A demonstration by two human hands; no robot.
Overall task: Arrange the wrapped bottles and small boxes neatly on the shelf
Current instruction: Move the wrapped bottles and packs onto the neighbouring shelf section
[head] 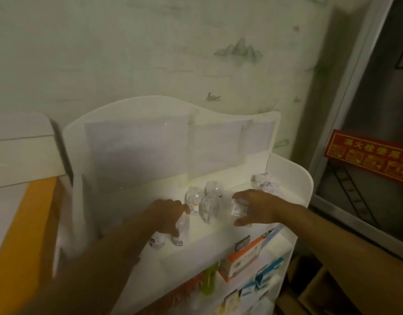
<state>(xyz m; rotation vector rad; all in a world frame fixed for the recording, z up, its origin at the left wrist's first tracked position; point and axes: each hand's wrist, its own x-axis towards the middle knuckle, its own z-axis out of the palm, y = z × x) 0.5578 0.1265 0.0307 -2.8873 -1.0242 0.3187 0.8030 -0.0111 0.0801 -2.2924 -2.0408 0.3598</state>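
Left hand [167,215] curled over a crinkly clear-wrapped bottle [182,226] on the glossy white top shelf [164,253]; right hand [256,209] outstretched, pinching a small box [238,209] beside three upright wrapped bottles [206,201].

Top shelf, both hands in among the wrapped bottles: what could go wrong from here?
1. The left hand grips one wrapped bottle close to the front edge of the top shelf; a slip could drop it onto the boxes below.
2. The right hand, holding a small wrapped item, reaches beside the upright bottle cluster; a knock could topple them.
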